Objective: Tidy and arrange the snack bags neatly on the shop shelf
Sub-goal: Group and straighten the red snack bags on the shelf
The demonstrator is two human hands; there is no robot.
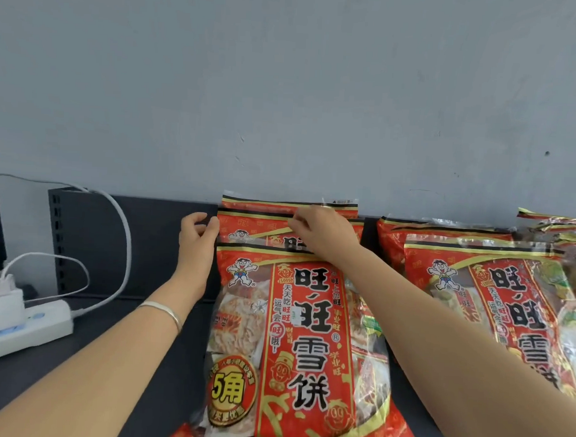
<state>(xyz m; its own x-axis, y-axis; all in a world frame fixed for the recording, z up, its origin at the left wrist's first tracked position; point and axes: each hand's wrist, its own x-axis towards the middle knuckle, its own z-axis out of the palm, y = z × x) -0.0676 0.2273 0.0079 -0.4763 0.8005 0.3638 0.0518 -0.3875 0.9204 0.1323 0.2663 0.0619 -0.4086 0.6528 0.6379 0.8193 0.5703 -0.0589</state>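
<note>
A row of red snack bags stands on the dark shelf point(125, 360), one behind another. The front bag point(301, 344) faces me in the middle. Behind it are a middle bag point(250, 225) and a rear bag point(267, 202) against the wall. My left hand point(196, 237) curls against the left top corner of the middle bag. My right hand point(319, 231) pinches the top seal of that bag from above. A second row of red bags point(494, 293) stands to the right, leaning slightly.
A white power strip point(24, 325) with plugged chargers and white cables point(120, 244) lies on the shelf at the left. A grey wall point(286, 86) rises right behind the bags. More bag tops point(557, 223) show at the far right.
</note>
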